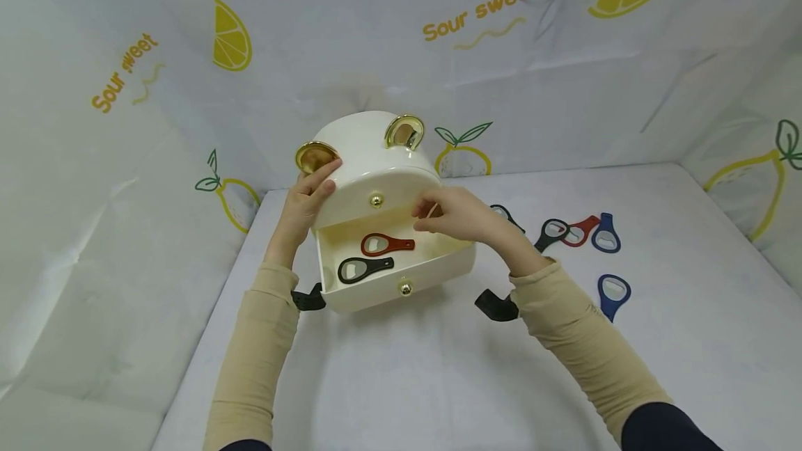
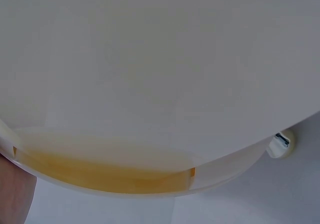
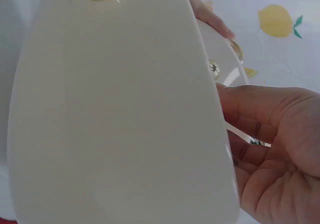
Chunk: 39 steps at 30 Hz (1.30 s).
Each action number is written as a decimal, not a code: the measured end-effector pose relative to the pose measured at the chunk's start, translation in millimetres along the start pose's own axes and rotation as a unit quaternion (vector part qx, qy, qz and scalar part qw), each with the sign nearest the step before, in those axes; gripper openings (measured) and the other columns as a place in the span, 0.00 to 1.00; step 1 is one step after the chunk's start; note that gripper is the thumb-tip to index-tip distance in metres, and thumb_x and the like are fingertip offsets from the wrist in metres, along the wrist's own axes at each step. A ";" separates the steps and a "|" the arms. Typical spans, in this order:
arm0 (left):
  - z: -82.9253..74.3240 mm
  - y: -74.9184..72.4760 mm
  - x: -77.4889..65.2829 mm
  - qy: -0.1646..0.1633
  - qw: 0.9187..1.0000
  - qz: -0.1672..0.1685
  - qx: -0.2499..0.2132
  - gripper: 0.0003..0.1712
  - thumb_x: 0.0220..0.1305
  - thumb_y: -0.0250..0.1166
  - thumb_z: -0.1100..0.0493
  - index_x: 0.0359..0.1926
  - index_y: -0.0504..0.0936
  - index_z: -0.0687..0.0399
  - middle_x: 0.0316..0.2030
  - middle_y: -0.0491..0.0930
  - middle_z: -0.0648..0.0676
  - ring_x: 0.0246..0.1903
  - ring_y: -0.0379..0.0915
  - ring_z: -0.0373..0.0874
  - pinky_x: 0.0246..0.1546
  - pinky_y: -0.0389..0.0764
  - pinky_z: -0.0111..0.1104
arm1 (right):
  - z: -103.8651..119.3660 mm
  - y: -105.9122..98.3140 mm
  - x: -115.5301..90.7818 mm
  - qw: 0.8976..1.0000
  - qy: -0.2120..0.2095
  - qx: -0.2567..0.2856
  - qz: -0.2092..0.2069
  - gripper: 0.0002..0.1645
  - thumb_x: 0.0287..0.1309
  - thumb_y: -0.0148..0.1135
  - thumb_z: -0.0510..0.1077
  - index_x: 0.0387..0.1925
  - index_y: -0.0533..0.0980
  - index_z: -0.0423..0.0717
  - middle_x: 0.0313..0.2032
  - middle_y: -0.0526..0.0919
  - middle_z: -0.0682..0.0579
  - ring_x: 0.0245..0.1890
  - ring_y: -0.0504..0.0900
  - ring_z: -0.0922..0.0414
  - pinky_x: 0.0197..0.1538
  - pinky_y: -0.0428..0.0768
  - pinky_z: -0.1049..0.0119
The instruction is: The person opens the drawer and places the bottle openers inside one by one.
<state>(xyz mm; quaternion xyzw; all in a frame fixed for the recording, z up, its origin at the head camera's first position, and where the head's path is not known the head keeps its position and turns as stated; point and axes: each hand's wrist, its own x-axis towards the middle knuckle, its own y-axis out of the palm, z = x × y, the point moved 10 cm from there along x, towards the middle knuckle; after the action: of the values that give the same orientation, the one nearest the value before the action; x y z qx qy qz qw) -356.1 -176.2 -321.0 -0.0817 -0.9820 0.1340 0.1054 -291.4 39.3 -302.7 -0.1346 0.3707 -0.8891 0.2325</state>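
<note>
The left hand (image 1: 305,207) lies, fingers extended, against the white box (image 1: 363,138); the right hand (image 1: 460,214), fingers bent, is at the open drawer (image 1: 370,296) containing 2 bottle openers (image 1: 365,259), its grip unclear.

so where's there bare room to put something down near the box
Widest is the white tabletop in front of the open drawer, between the two sleeves. More lies right of the nearest blue opener. It's crowded beyond that, where a black opener, red opener and second blue opener sit close together. The drawer's left side holds two openers.
</note>
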 end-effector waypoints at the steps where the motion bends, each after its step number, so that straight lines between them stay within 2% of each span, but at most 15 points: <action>1: -0.4 0.0 -0.1 0.001 1.000 0.000 0.000 0.26 0.64 0.57 0.47 0.62 0.71 0.44 0.66 0.56 0.52 0.62 0.51 0.44 0.58 0.59 0.36 | -2.7 -5.7 -2.2 1.000 0.006 0.004 -0.015 0.10 0.55 0.64 0.43 0.38 0.78 0.43 0.36 0.83 0.48 0.37 0.81 0.54 0.39 0.78 0.64; 5: -1.8 -0.7 -0.7 0.008 1.000 0.000 0.000 0.26 0.64 0.58 0.47 0.62 0.71 0.46 0.67 0.56 0.52 0.64 0.50 0.44 0.62 0.56 0.39 | -22.5 -25.3 -11.0 0.996 0.031 0.024 -0.081 0.09 0.58 0.62 0.47 0.38 0.79 0.47 0.35 0.83 0.49 0.34 0.79 0.56 0.36 0.76 0.66; 8: -2.1 -1.6 -1.3 0.009 1.000 -0.002 -0.001 0.26 0.63 0.58 0.47 0.62 0.71 0.47 0.67 0.55 0.52 0.64 0.50 0.44 0.63 0.56 0.40 | -44.2 -34.1 -18.0 0.989 0.055 0.045 -0.132 0.13 0.60 0.60 0.52 0.39 0.79 0.47 0.35 0.82 0.48 0.32 0.77 0.57 0.35 0.75 0.66; 13: -1.0 -2.7 -1.7 0.004 1.000 -0.006 0.000 0.26 0.63 0.58 0.46 0.62 0.72 0.45 0.66 0.56 0.52 0.63 0.50 0.43 0.61 0.57 0.37 | -79.4 -38.4 -30.6 0.974 0.085 0.075 -0.197 0.20 0.61 0.56 0.58 0.42 0.78 0.46 0.35 0.81 0.46 0.32 0.76 0.58 0.35 0.74 0.68; 16: -0.6 -2.9 -1.4 0.005 1.000 -0.007 -0.001 0.26 0.63 0.58 0.46 0.61 0.72 0.45 0.66 0.57 0.52 0.62 0.51 0.43 0.59 0.58 0.34 | -99.7 -34.7 -34.9 0.968 0.102 0.080 -0.214 0.21 0.61 0.56 0.58 0.43 0.77 0.47 0.36 0.81 0.48 0.33 0.76 0.57 0.34 0.74 0.68; 19: -0.3 -3.0 -1.1 0.007 1.000 -0.008 -0.006 0.26 0.63 0.58 0.47 0.61 0.73 0.45 0.65 0.57 0.52 0.62 0.51 0.42 0.59 0.58 0.33 | -121.2 -25.2 -36.2 0.967 0.124 0.072 -0.209 0.21 0.61 0.56 0.56 0.46 0.76 0.45 0.38 0.81 0.46 0.37 0.78 0.54 0.37 0.74 0.66; 23: 0.1 -2.8 -0.9 0.008 1.000 -0.008 -0.009 0.26 0.62 0.59 0.46 0.61 0.73 0.45 0.65 0.57 0.52 0.62 0.51 0.41 0.58 0.59 0.32 | -145.5 -5.3 -33.4 0.971 0.149 0.049 -0.180 0.21 0.61 0.58 0.52 0.49 0.74 0.42 0.41 0.80 0.42 0.43 0.78 0.49 0.41 0.76 0.61; 28: 0.9 -2.3 -0.9 0.007 1.000 -0.008 -0.008 0.27 0.61 0.59 0.44 0.61 0.73 0.44 0.65 0.57 0.52 0.62 0.51 0.42 0.58 0.59 0.33 | -167.1 19.0 -28.5 0.976 0.170 0.021 -0.136 0.19 0.58 0.57 0.46 0.47 0.74 0.39 0.39 0.81 0.41 0.42 0.80 0.47 0.37 0.75 0.62; 32: 0.6 -1.9 -1.1 0.008 1.000 -0.009 -0.005 0.28 0.61 0.59 0.43 0.61 0.73 0.44 0.66 0.57 0.53 0.63 0.51 0.43 0.60 0.58 0.35 | -179.1 38.2 -23.5 0.979 0.179 0.001 -0.096 0.19 0.52 0.57 0.42 0.45 0.73 0.35 0.37 0.81 0.39 0.37 0.78 0.48 0.36 0.73 0.63; 35: -0.1 -2.1 -1.4 0.011 1.000 -0.010 -0.006 0.28 0.61 0.59 0.44 0.61 0.73 0.45 0.66 0.58 0.53 0.63 0.51 0.43 0.61 0.57 0.36 | -182.1 51.6 -20.5 0.982 0.175 -0.022 -0.060 0.21 0.51 0.60 0.43 0.43 0.72 0.32 0.35 0.79 0.38 0.34 0.76 0.48 0.37 0.74 0.59; 39: -1.9 -0.8 -1.3 0.014 1.000 -0.008 -0.006 0.27 0.62 0.59 0.45 0.61 0.73 0.46 0.66 0.57 0.53 0.64 0.51 0.43 0.62 0.57 0.37 | -180.0 57.0 -21.0 0.984 0.168 -0.043 -0.051 0.22 0.50 0.62 0.45 0.39 0.71 0.29 0.32 0.78 0.39 0.32 0.75 0.48 0.37 0.74 0.56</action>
<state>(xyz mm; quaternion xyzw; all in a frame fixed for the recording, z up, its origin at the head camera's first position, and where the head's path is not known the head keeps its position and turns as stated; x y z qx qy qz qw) -354.5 -176.7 -319.2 -0.0765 -0.9818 0.1259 0.1200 -329.6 122.3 -469.3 -0.0124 0.4348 -0.8931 0.1152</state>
